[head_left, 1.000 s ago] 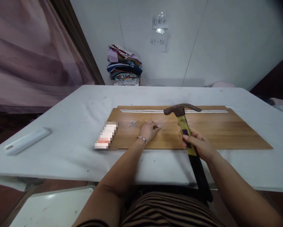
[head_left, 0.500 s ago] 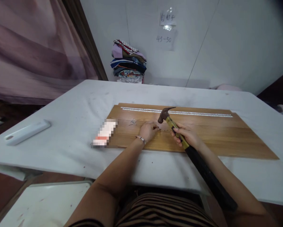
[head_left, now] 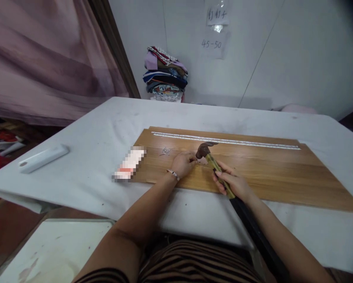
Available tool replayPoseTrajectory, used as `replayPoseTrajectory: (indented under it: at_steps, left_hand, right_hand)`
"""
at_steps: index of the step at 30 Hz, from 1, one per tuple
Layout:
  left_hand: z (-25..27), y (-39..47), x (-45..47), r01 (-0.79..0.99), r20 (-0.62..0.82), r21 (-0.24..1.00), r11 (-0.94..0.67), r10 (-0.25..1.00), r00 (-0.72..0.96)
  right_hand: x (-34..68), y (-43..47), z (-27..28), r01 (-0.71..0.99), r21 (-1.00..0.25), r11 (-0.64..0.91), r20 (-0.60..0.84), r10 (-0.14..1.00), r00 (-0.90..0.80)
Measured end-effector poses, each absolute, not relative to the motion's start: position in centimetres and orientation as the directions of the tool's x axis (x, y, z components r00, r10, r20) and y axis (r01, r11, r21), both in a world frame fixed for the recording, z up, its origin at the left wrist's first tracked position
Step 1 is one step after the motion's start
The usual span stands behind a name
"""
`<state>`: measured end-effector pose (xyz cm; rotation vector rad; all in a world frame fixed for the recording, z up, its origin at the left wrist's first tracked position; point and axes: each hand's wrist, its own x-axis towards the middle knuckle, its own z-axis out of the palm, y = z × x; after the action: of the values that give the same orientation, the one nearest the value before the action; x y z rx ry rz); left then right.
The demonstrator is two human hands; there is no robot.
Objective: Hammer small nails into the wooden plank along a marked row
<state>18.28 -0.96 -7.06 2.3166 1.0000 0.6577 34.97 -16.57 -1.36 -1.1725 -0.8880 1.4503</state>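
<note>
My right hand (head_left: 230, 181) is closed around the yellow part of the handle of a claw hammer (head_left: 247, 220). The long black grip reaches back under my right forearm. The rusty hammer head hangs just above the fingertips of my left hand (head_left: 183, 165). Those fingers are pinched together at the surface of a wooden board (head_left: 270, 169), on a nail that is mostly hidden. Several small dark nail heads show in a short row on the board, right of the pinch. Left of my left hand lies a small loose pile of nails (head_left: 165, 151).
Two white printed strips (head_left: 226, 140) run along the board's far side. A blurred-out phone-like object (head_left: 130, 163) lies at its left end. On the white-covered table (head_left: 84, 137) is a white plastic handle-like piece (head_left: 43, 158). Folded clothes (head_left: 166, 74) are stacked by the wall.
The hammer head has come down closer to my left fingertips. My left hand stays pinched at nearly the same spot on the board. The whole view has shifted slightly.
</note>
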Motion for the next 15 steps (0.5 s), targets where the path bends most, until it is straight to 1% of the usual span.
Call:
replayPoseTrajectory:
  at_steps: [15]
  left_hand:
    - [-7.08,-0.85,18.15,0.495,0.242,0.609,-0.62,0.74,0.628]
  right_hand:
    - [34.86,-16.71,-1.43,-0.191,-0.956,-0.222,-0.221,0.975,-0.026]
